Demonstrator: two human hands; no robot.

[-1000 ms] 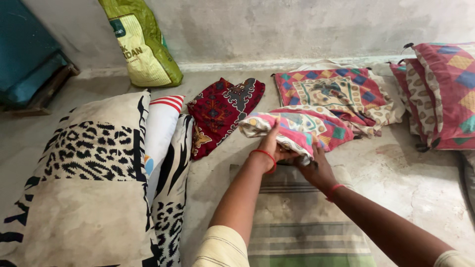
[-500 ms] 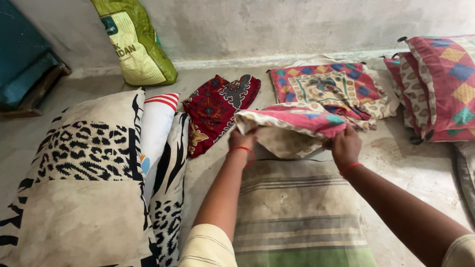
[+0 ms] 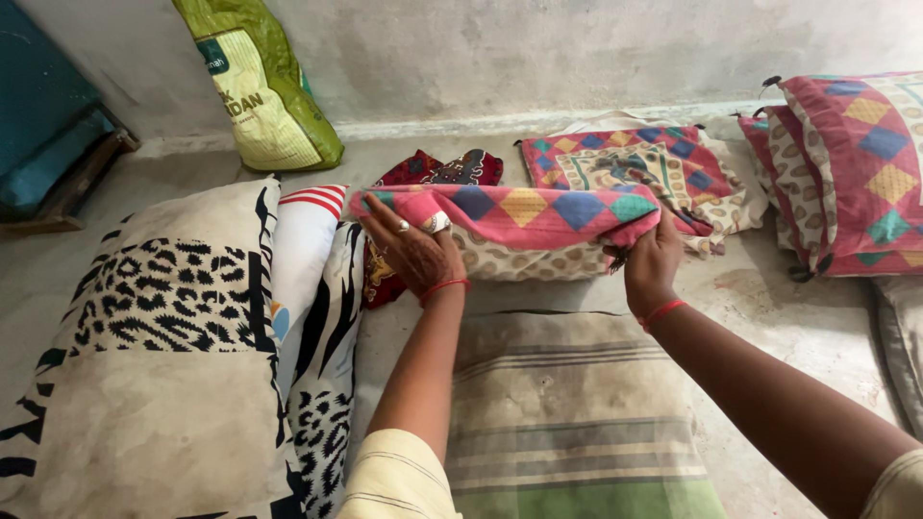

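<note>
My left hand (image 3: 415, 252) has moved out to the left since half a second ago and now grips the left end of the pillow cover (image 3: 524, 223), fingers spread over the pink fabric. My right hand (image 3: 649, 258) is clenched on the right end, a little higher than before. The pillow cover, which hung slack and bunched between my hands a moment ago, is now pulled out flat and wide, so its row of coloured diamonds faces me with the spotted cream band below. It sits in the air just above the far edge of the striped pillow (image 3: 577, 413), which has not shifted.

The pillow lies on a bare concrete floor (image 3: 788, 317), grey and stained. To my left a stack of pillows (image 3: 183, 327) in black-and-cream animal print leans against it, with a white one striped red at the top tucked between. Beyond the pillow cover lie a dark red patterned cloth (image 3: 442, 168), now mostly hidden behind it, and another diamond-patterned cover (image 3: 663, 163) spread flat. More patterned pillows (image 3: 856, 163) are piled at the right. A green and yellow sack (image 3: 260, 82) leans on the rough plastered wall (image 3: 577, 48), and something teal sits in the far left corner.
</note>
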